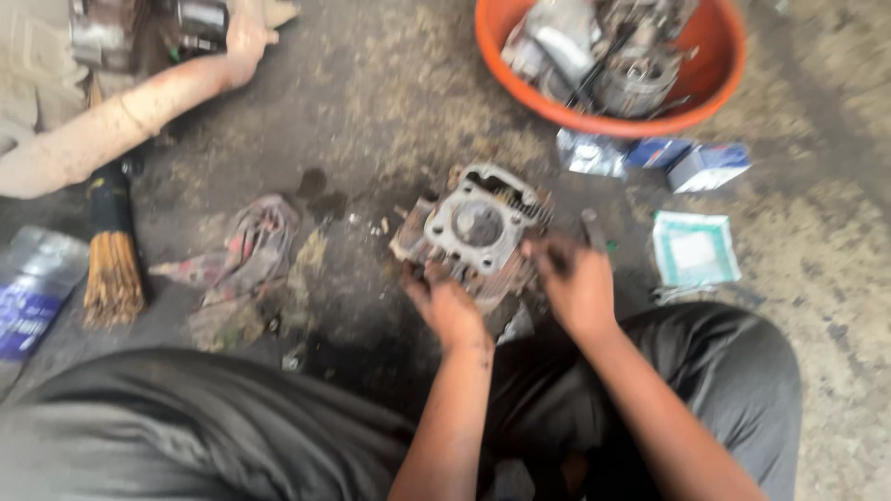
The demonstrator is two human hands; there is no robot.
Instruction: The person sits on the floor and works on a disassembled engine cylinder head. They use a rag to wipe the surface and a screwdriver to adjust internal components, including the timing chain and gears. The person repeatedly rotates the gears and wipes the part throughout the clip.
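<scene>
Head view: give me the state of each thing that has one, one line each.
Cylinder head: on the floor, round bore facing up, greasy.
Left hand: grips the head's near edge.
Right hand: on the head's right side, fingers curled; blurred.
Orange basin: upright, full of metal parts.
Rag: crumpled, dirty.
Brush: lying flat.
Small boxes: closed, lying on the floor.

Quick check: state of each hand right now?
Left hand: gripping the near edge of the engine cylinder head.
Right hand: fingers on its right side; grip unclear, blurred.
</scene>
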